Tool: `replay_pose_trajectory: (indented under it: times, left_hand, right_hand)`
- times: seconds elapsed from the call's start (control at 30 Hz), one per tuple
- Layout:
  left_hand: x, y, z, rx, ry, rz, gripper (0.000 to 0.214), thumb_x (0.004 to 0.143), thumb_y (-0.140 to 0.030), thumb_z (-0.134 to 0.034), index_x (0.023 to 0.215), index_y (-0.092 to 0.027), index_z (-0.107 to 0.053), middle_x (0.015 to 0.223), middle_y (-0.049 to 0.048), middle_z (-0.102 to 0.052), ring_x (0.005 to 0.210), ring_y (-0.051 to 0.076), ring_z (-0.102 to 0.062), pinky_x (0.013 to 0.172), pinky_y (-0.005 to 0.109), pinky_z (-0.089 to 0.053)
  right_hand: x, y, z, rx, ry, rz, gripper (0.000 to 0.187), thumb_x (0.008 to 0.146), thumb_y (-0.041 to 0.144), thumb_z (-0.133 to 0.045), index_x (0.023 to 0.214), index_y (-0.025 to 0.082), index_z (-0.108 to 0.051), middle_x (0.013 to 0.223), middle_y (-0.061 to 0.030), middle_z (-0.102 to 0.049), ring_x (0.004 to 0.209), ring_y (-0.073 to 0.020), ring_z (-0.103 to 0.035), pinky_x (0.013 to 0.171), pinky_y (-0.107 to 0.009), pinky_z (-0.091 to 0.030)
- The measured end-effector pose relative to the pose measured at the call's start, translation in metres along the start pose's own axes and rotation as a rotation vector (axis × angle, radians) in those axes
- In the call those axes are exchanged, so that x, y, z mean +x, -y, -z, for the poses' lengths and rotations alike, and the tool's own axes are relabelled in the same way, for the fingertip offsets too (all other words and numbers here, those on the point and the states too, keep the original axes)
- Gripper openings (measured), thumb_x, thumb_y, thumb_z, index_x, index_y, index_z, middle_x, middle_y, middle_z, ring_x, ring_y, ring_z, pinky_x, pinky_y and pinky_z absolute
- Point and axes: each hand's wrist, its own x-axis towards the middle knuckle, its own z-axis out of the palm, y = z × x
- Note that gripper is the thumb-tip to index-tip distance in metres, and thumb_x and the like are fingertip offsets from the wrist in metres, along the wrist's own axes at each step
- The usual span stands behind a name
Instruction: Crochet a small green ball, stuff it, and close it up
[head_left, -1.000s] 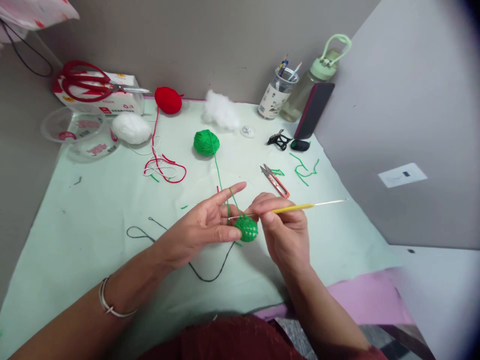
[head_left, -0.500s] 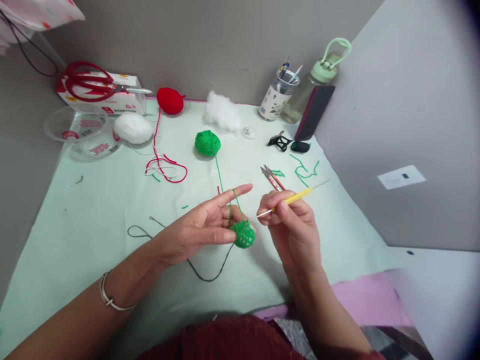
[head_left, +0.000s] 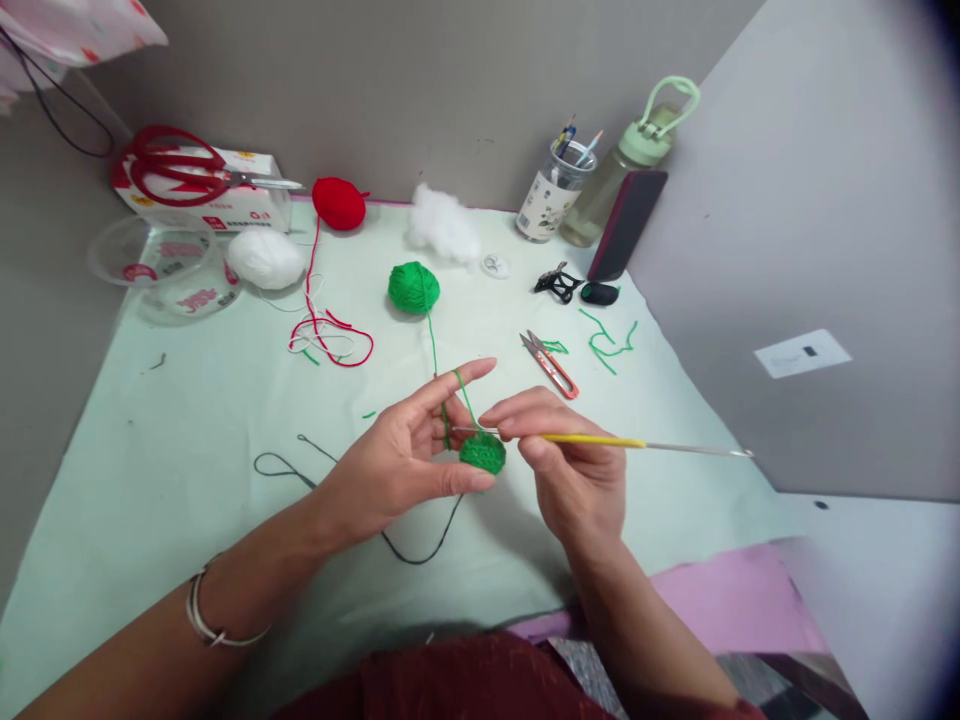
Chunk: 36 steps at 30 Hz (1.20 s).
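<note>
My left hand (head_left: 409,455) pinches a small green crochet piece (head_left: 482,453) between thumb and fingers, with the green strand looped over its raised index finger. That strand runs back to a green yarn ball (head_left: 413,287). My right hand (head_left: 559,450) grips a yellow-handled crochet hook (head_left: 600,440), held nearly level, its metal tip at the top of the crochet piece and its long end pointing right.
On the pale green mat (head_left: 187,450) lie red thread snips (head_left: 551,364), green yarn scraps (head_left: 611,340), a black cord (head_left: 360,500), red yarn (head_left: 339,202), white yarn (head_left: 264,258), stuffing (head_left: 444,222). Scissors on a box (head_left: 195,180), a plastic bowl (head_left: 161,265), a pen jar (head_left: 553,190), a bottle (head_left: 626,160) and a phone (head_left: 626,225) stand behind.
My right hand has swung the hook from a raised tilt down to level and pushed its tip back into the crochet piece. The left hand has lifted the piece slightly.
</note>
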Motion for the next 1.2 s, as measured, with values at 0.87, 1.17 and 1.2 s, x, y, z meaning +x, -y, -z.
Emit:
replay_pose_trajectory:
  times: [0.87, 1.17, 1.2]
  left_hand:
    - [-0.006, -0.013, -0.008, -0.025, -0.108, -0.101, 0.068, 0.082, -0.014, -0.084, 0.143, -0.039, -0.064, 0.110, -0.0004, -0.063, 0.095, 0.014, -0.067, 0.084, 0.027, -0.058]
    - [-0.011, -0.003, -0.012, 0.185, -0.140, -0.228, 0.067, 0.087, -0.019, -0.080, 0.148, -0.039, -0.060, 0.099, -0.0003, -0.069, 0.101, 0.019, -0.064, 0.100, 0.036, -0.049]
    - [-0.012, -0.002, -0.013, 0.219, -0.145, -0.239, 0.065, 0.087, -0.021, -0.080, 0.147, -0.039, -0.061, 0.099, -0.0005, -0.070, 0.100, 0.019, -0.064, 0.102, 0.036, -0.048]
  right_hand:
    - [0.000, 0.001, -0.001, 0.059, -0.081, -0.054, 0.013, 0.093, 0.030, -0.074, 0.100, 0.034, -0.084, 0.095, -0.0044, -0.081, 0.077, -0.0184, -0.069, 0.063, -0.032, -0.057]
    - [0.003, 0.006, -0.018, 0.337, -0.218, -0.266, 0.008, 0.085, 0.036, -0.082, 0.089, 0.029, -0.084, 0.071, 0.0008, -0.074, 0.048, -0.0083, -0.053, 0.054, -0.025, -0.053]
    - [0.003, 0.007, -0.019, 0.339, -0.217, -0.269, 0.008, 0.086, 0.036, -0.081, 0.089, 0.029, -0.084, 0.071, 0.0007, -0.074, 0.049, -0.0081, -0.053, 0.053, -0.024, -0.052]
